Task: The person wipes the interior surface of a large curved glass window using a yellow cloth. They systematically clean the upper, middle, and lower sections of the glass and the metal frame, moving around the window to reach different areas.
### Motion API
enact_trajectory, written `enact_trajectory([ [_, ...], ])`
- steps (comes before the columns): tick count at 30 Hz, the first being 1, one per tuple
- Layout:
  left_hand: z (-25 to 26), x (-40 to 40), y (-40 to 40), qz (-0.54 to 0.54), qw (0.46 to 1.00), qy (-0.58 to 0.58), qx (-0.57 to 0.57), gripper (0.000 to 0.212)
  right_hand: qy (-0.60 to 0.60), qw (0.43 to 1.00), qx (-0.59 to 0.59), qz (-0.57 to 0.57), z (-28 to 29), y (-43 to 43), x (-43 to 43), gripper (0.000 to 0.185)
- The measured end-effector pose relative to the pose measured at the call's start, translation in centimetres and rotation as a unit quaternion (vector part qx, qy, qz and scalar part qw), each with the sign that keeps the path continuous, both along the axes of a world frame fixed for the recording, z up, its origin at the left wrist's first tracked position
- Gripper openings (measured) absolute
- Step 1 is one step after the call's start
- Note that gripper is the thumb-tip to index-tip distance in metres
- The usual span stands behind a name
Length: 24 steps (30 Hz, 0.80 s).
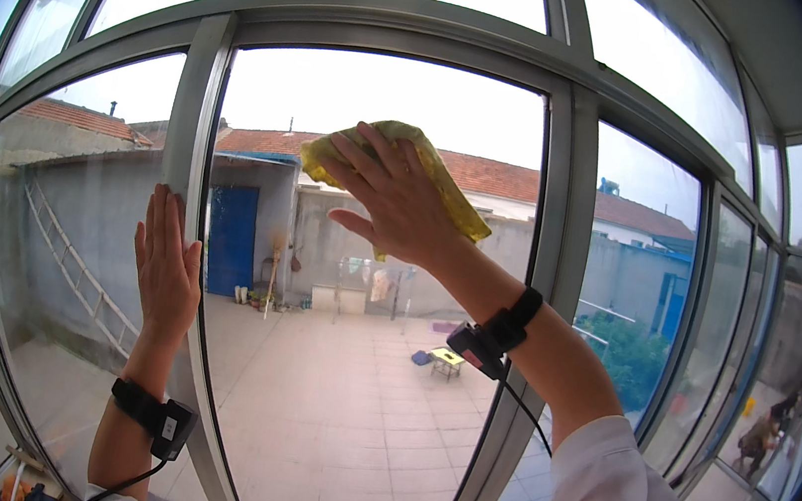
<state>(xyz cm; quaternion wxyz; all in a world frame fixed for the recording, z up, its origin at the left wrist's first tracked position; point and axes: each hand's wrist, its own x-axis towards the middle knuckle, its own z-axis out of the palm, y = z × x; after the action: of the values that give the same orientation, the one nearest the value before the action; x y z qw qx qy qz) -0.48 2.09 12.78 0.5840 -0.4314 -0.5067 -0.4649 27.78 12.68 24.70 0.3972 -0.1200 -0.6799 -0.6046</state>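
My right hand lies spread on a yellow-green cloth, pressing it flat against the upper part of the middle window pane. The cloth sticks out past the fingertips and beyond the outer side of the hand. My left hand rests flat, fingers pointing up, on the metal window frame left of that pane, holding nothing. Each wrist bears a black strap with a small box and a cable.
Side panes and a metal top rail surround the middle pane. Beyond the glass are a tiled yard, a ladder, a blue door and a small table. A crouching person shows at far right. Items lie at lower left.
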Motion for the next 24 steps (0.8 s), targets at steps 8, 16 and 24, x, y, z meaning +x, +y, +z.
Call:
enact_trajectory([
  [8, 0.1, -1.0, 0.6, 0.033, 0.999, 0.012, 0.006, 0.058, 0.018, 0.990, 0.062, 0.122, 8.9, 0.6, -8.3, 0.051],
  [16, 0.0, -2.2, 0.0, 0.038, 0.998, 0.040, 0.030, 0.056, 0.097, 0.990, 0.079, 0.058, 9.6, 3.3, 8.3, 0.048],
  [24, 0.4, -2.9, 1.6, 0.030, 0.996, 0.063, 0.050, 0.054, 0.192, 0.978, -0.061, 0.045, -4.0, 1.6, 8.2, 0.063],
])
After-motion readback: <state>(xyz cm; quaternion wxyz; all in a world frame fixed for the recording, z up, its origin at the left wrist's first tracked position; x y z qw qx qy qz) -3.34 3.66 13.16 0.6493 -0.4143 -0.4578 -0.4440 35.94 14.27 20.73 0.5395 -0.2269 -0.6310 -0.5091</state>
